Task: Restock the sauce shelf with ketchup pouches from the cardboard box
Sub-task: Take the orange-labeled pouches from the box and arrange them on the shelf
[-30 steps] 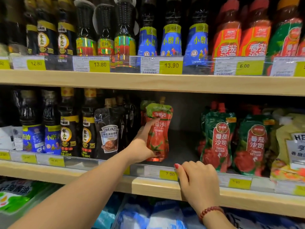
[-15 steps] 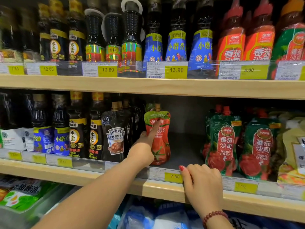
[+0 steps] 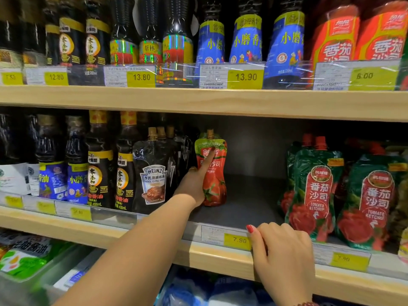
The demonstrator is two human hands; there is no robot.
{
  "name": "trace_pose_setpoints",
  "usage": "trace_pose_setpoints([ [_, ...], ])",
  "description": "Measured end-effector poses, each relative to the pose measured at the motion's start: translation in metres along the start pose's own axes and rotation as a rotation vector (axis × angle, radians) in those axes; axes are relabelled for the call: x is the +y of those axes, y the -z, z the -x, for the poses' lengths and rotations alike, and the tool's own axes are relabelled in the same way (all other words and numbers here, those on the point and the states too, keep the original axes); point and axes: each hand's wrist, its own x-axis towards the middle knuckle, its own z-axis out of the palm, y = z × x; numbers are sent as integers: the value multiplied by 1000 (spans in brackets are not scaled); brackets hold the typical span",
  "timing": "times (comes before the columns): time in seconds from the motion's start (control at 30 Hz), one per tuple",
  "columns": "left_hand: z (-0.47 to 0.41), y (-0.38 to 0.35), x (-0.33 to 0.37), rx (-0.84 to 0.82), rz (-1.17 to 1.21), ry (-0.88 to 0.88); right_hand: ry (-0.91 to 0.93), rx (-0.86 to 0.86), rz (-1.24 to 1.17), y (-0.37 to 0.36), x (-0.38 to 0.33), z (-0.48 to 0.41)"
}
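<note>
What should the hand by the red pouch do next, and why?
Probably draw the left hand back out. The red ketchup pouch already stands upright on the shelf, with only one finger resting on its front. Bare shelf beside it, before the green pouches, looks ready for another pouch.

There is a single head-worn view, so no second view shares any of the scene. It faces the sauce shelf (image 3: 220, 248) straight on from close range, at about the height of that shelf's wooden front edge. Above that edge an upper shelf (image 3: 198, 102) of bottles fills the top of the frame; below it a lower tier shows partly. Both forearms enter from below the edge.
</note>
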Motion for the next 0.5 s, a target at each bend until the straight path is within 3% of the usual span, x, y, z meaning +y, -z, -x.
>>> trace_pose_setpoints([
  [0.5, -3, -2, 0, -27, -80, 20, -2, 34, 13, -6, 2, 0],
])
